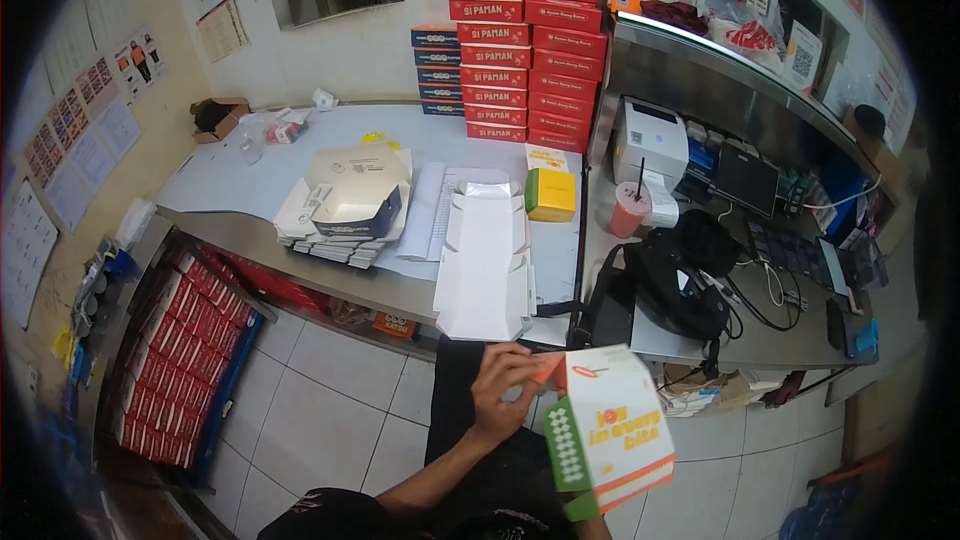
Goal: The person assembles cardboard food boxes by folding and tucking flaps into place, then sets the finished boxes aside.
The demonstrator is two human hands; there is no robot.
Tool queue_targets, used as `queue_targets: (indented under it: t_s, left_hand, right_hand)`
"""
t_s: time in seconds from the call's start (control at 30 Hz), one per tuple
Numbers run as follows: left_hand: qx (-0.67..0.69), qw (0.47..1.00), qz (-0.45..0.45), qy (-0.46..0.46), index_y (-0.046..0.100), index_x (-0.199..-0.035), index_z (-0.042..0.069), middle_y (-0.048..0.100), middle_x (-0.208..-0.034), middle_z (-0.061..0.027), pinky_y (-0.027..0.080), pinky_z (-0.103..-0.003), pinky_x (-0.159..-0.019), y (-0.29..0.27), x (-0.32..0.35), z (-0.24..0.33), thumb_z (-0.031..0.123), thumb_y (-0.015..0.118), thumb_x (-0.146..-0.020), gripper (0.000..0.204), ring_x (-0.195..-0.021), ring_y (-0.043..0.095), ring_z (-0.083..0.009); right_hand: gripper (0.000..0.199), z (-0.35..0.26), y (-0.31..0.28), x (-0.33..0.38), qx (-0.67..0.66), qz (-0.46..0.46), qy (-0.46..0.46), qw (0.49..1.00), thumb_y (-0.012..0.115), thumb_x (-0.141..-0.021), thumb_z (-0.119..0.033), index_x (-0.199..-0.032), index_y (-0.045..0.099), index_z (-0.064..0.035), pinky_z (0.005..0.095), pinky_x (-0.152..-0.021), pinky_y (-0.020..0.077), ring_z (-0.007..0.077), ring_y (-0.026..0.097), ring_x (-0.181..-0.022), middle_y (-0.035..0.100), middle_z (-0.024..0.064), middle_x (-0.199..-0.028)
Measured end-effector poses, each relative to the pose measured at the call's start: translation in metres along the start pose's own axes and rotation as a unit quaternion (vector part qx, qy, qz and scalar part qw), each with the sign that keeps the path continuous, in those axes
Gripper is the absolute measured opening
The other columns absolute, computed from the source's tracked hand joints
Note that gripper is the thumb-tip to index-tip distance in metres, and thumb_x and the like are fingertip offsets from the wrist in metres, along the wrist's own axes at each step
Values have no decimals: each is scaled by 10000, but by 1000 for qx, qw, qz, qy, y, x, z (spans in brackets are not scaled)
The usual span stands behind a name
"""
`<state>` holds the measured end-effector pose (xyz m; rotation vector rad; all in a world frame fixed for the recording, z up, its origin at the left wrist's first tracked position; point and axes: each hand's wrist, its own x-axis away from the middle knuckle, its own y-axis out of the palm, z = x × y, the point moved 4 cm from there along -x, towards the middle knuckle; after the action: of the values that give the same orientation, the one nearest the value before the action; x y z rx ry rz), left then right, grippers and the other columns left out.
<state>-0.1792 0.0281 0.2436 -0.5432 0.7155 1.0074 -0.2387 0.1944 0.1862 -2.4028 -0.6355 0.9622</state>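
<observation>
- The white, orange and green carton (610, 430) sits in the near middle of the view, held up in the air over the tiled floor (330, 390), well short of the steel counter (300, 265).
- It looks like thin folding board: light, probably hollow, stiff along its creases but easy to dent on the broad faces. The printed skin seems glossy, so it may slide a little under dry fingers.
- Best hold, in my judgement, is at the edges and corners, where the folds give strength, rather than pressing in the middle of a panel.
- The left hand (503, 387) comes up from the lower edge and meets the carton at its upper left corner, at an orange flap. The fingers are curled in narrowly and pinch or press that flap; thumb and fingertips lie close together, not spread.
- The right hand is not clearly seen. It may support the carton from below or behind, where the box hides it, so I cannot tell its grip.
- Farther off on the counter lie a long flat white carton blank (485, 260), a pile of unfolded blanks (345, 205) to its left, and a small yellow and green box (550, 194) beyond it.
- A wall of red boxes (530, 40) stands at the far side.
</observation>
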Motion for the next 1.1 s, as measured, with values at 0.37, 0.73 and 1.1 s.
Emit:
queue_targets:
  t_s: [0.37,0.73,1.1]
  left_hand:
    - [183,960,-99,-186,741,-958,-15,638,-860,-51,438,-235,-620,8,13,5,5,766,-831,131,-729,551,-93]
    - [159,953,-142,-214,722,-888,-52,649,-866,-77,448,-216,-604,13,29,9,-49,721,-856,32,-745,586,-84]
    - [183,936,-155,-257,712,-873,-51,617,-864,-61,423,-215,-598,16,38,4,-42,701,-879,15,-736,551,-66]
  right_hand:
    - [299,-3,-15,-42,-25,56,19,998,801,-806,-116,-1065,682,-25,349,-798,513,196,640,-897,683,67,-1008]
    - [186,-15,-26,-80,-44,139,-5,989,764,-676,16,-846,694,-10,344,-624,520,277,690,-679,698,125,-763]
    - [348,20,-22,-58,-221,-62,188,955,857,-690,-84,-969,670,8,303,-737,530,131,632,-810,670,43,-926]
